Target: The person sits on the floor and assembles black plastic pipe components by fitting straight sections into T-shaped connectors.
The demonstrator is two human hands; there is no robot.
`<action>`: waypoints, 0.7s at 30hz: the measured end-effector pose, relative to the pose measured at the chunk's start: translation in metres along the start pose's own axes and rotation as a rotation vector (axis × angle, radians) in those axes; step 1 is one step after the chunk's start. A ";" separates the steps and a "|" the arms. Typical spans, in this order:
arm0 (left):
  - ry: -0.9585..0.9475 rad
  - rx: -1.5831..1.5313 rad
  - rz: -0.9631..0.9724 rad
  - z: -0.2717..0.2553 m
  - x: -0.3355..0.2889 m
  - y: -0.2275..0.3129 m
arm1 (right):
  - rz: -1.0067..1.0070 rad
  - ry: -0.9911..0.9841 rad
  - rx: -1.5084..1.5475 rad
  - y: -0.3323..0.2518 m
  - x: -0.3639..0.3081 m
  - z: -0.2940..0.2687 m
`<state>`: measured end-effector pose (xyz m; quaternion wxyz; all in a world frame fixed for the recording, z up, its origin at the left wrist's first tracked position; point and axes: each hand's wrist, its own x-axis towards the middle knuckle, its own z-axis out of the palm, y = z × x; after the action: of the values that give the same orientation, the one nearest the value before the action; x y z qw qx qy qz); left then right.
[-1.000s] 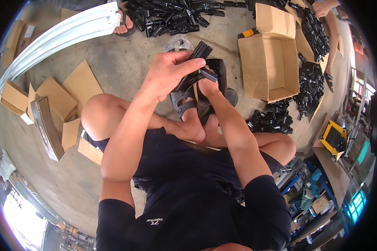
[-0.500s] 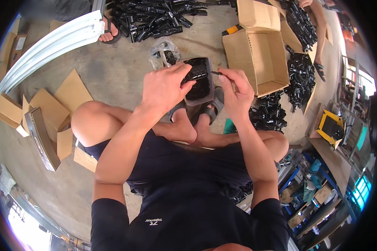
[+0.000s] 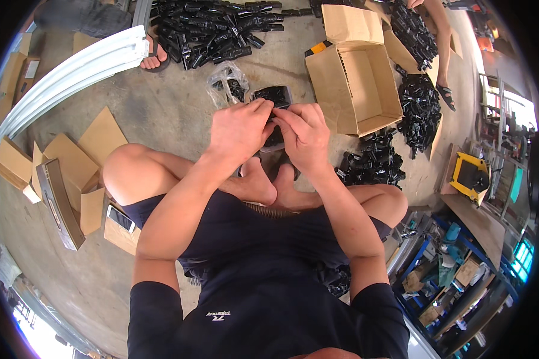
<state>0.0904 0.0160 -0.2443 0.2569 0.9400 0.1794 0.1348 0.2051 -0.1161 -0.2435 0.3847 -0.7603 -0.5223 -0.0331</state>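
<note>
My left hand (image 3: 239, 127) is closed around a black plastic part (image 3: 272, 115), mostly hidden by the fingers. Against it, my right hand (image 3: 305, 133) pinches with thumb and fingertips; the thin black piece seen in it earlier is now hidden. Both hands meet over a greyish tub (image 3: 290, 96) of small black pieces on the floor between my feet. Just beyond my left hand lies a clear plastic bag (image 3: 226, 84) with black pieces inside.
Black parts lie in a heap (image 3: 212, 30) at the far side and in piles (image 3: 424, 110) at right. An opened cardboard box (image 3: 356, 84) stands at right front. Flattened cartons (image 3: 72, 161), a phone (image 3: 121, 218) and white metal strips (image 3: 72, 75) are at left. Another person's foot (image 3: 154, 57) is near the heap.
My right hand has moved left, bringing its thin black piece to the black part in my left hand. The two hands now touch, slightly nearer me. The view has shifted a little.
</note>
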 end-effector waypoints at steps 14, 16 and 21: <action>-0.131 -0.058 -0.139 -0.008 0.003 0.003 | 0.391 0.036 0.144 0.004 -0.010 -0.019; -0.134 -0.076 -0.148 -0.009 0.003 0.005 | 0.383 0.031 0.218 -0.001 -0.009 -0.022; -0.063 -0.050 -0.100 -0.006 -0.005 0.006 | 0.048 0.006 -0.007 -0.015 -0.004 -0.014</action>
<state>0.0855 0.0115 -0.2371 0.2924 0.9269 0.2144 0.0966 0.1962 -0.1253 -0.2271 0.3843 -0.7738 -0.5029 -0.0281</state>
